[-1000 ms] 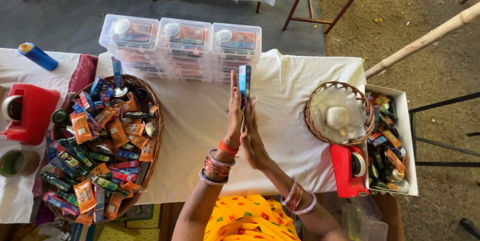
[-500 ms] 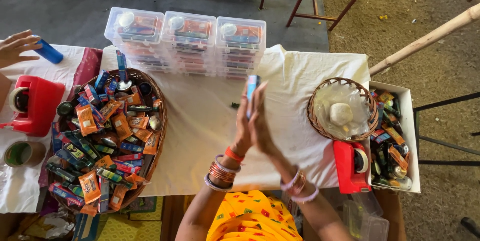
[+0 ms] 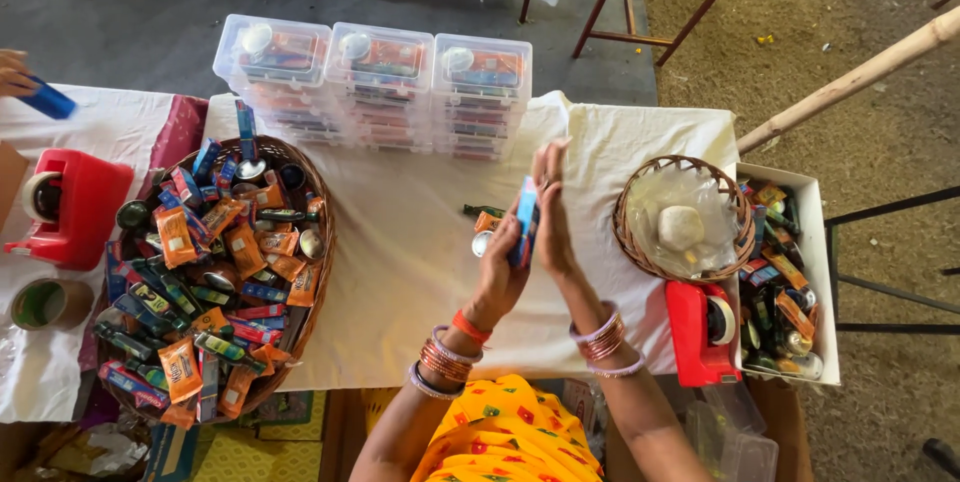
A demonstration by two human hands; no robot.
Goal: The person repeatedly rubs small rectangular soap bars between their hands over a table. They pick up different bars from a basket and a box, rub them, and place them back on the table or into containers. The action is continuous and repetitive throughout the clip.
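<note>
**Blue packet pressed between two palms over the white-clothed table**

Head view: The left hand [image 3: 497,277] and the right hand [image 3: 552,212] meet above the middle of the table [image 3: 420,272], which is covered with a white cloth. Between them stands a slim blue packet [image 3: 525,222], upright on its edge. The left hand grasps it from below with curled fingers, while the right hand lies flat against its other side, fingers stretched upward. Bangles ring both wrists.

Just beside the left hand, on the cloth, lie a small round silver tin [image 3: 483,242], an orange sachet [image 3: 487,221] and a dark green item [image 3: 483,210].

At the table's left edge sits a large wicker basket [image 3: 322,232] heaped with small packets. Along the far edge stand three stacks of clear plastic boxes [image 3: 380,87]. Near the right edge is a small wicker basket [image 3: 628,232] lined with clear plastic, and near it, at the near right corner, a red tape dispenser [image 3: 695,332]. Beside these, a white tray [image 3: 815,272] holds more packets.

At the far left, another person's hand [image 3: 12,72] holds a blue object [image 3: 48,100].
</note>
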